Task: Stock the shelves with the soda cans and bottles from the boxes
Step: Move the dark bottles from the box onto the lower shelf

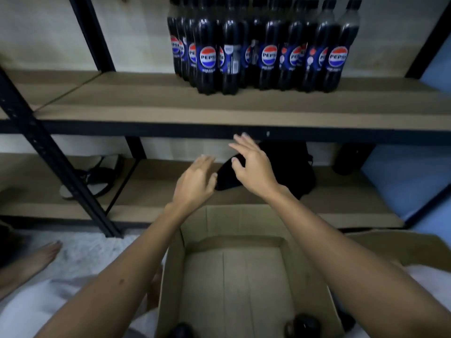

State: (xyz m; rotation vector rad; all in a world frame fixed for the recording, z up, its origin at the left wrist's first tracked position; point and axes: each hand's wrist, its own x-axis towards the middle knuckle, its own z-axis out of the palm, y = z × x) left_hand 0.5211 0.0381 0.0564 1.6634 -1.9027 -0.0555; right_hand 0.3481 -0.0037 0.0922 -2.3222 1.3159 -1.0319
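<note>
Pepsi bottles [263,47] stand bunched on the upper shelf [170,103], right of middle; much of that shelf is bare. Cardboard box [241,276] below me looks nearly emptied, two dark caps [303,325] at its near edge. My left hand [195,181] and right hand [253,169] hover over it, grip wide, holding nothing. Judging: most stocked, last few left.

black bag [290,164]: lower level, just beyond the right hand | dark cap-like item [227,179]: between the 2 hands, past the fingers | sandals [97,176]: well left of the left hand | bare foot [41,257]: on pale floor, low left of the left forearm
</note>
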